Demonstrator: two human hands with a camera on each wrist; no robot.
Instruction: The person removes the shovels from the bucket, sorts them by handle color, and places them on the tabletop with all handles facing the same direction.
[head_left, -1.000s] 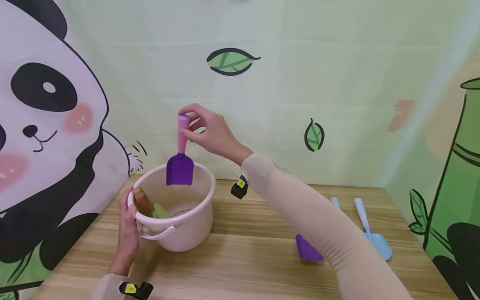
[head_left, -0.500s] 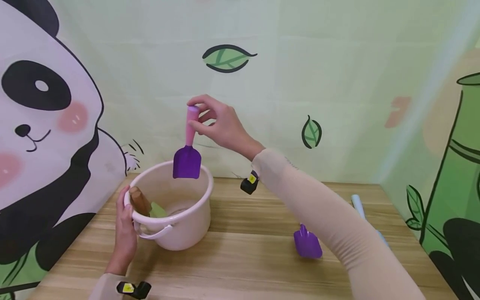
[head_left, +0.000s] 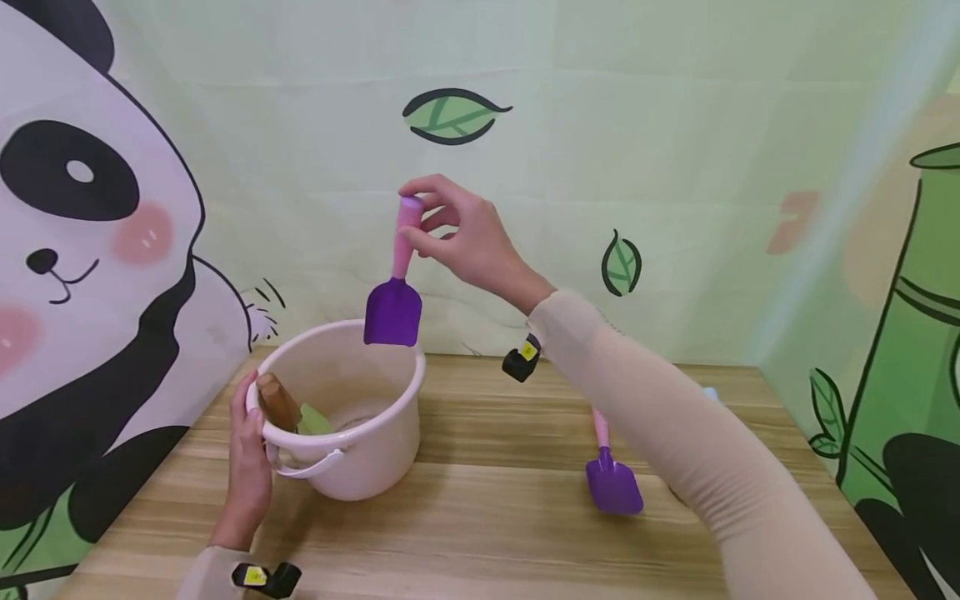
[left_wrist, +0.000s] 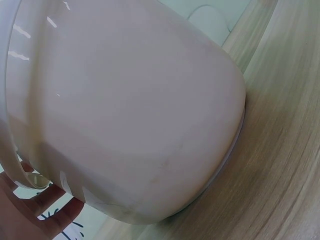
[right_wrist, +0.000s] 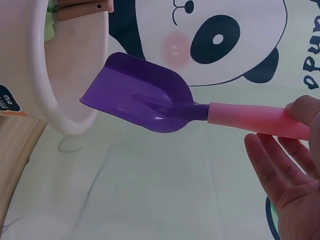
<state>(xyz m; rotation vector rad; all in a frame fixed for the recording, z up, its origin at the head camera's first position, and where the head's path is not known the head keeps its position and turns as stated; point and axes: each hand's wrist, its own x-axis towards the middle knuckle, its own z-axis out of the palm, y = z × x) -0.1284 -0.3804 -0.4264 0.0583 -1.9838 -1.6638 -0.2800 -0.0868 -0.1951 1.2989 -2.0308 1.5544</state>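
My right hand (head_left: pixel 480 242) pinches the upper part of the pink handle of a toy shovel (head_left: pixel 393 312). Its purple blade hangs downward, overlapping the bucket's back right rim in the head view. In the right wrist view the whole shovel (right_wrist: pixel 145 97) shows, its blade pointing at the bucket's mouth. A pale pink bucket (head_left: pixel 367 467) stands upright on the table, and my left hand (head_left: pixel 251 458) grips its left rim. Inside the bucket lean brown-handled tools (head_left: pixel 277 404) with a green part (head_left: pixel 313 421); their lower ends are hidden by the rim.
A second purple shovel (head_left: pixel 613 483) with a pink handle lies on the wooden table (head_left: pixel 480 533), right of the bucket. My right sleeve (head_left: pixel 660 417) crosses over the table's right side, with a light blue tip (head_left: pixel 709 394) showing behind it. A printed cloth (head_left: pixel 525 167) hangs behind.
My right hand has moved right and up with the shovel, away from the bucket's middle. The sleeve now uncovers more of the second purple shovel and covers the light blue ones. The left hand stays.
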